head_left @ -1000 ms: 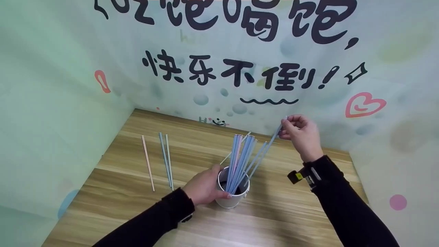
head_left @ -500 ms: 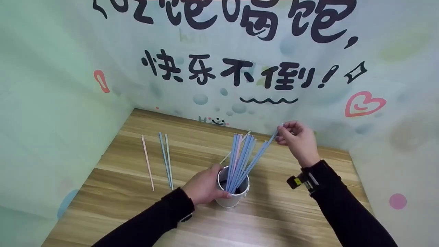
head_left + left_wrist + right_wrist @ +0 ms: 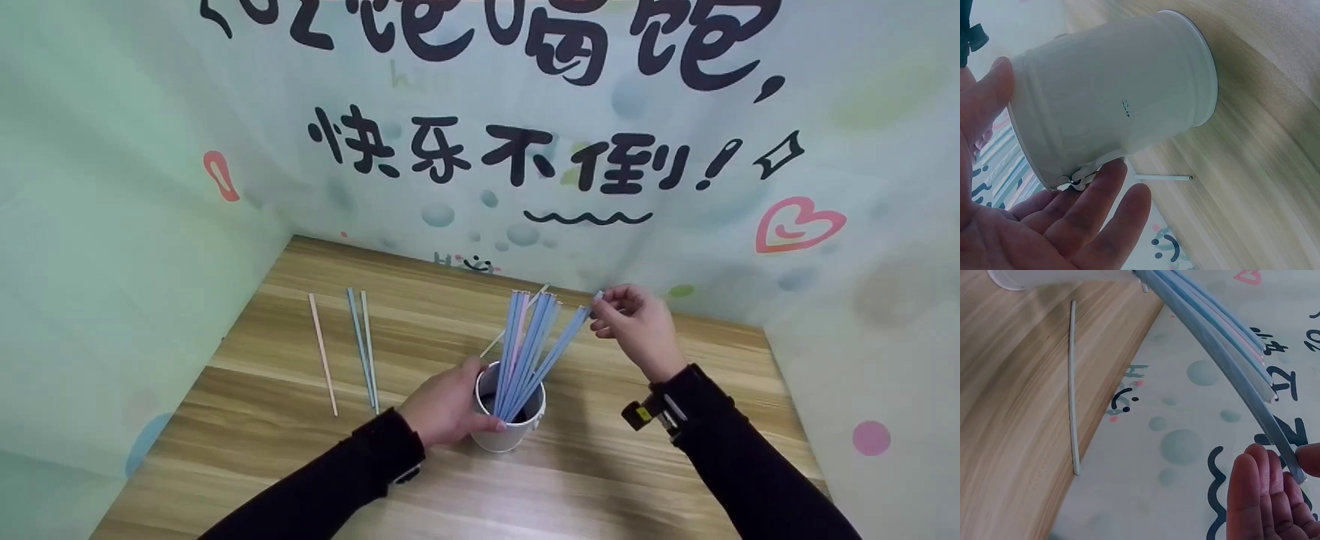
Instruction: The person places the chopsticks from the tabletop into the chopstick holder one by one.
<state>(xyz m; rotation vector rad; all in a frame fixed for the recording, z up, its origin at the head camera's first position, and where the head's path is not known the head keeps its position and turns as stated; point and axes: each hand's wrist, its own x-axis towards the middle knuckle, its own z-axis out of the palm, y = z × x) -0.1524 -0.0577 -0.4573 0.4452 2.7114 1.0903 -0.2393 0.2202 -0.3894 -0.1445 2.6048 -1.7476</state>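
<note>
My left hand (image 3: 444,405) grips a small white metal bucket (image 3: 501,441) by its upper part, thumb at the rim. In the left wrist view the fingers (image 3: 1086,205) lie along the bucket's side by its handle fitting (image 3: 1081,175). A bundle of paper straws (image 3: 534,337), mostly blue with some pink, leans upright in the bucket. With thumb and fingertips my right hand (image 3: 637,330) pinches the top end of a blue straw (image 3: 1258,413). This straw slants down to the left into the bucket; its lower end is hidden among the others.
Left of the bucket lie a pink straw (image 3: 324,352), a blue straw (image 3: 360,341) and a pale green straw (image 3: 369,337) on the wooden table (image 3: 600,495). Another pale straw (image 3: 1073,388) lies behind the bucket. A printed cloth backdrop (image 3: 420,202) stands along the table's back edge.
My right hand has moved down and left with the blue straw, which has sunk deeper into the bucket beside the other straws. The left hand stays still on the bucket.
</note>
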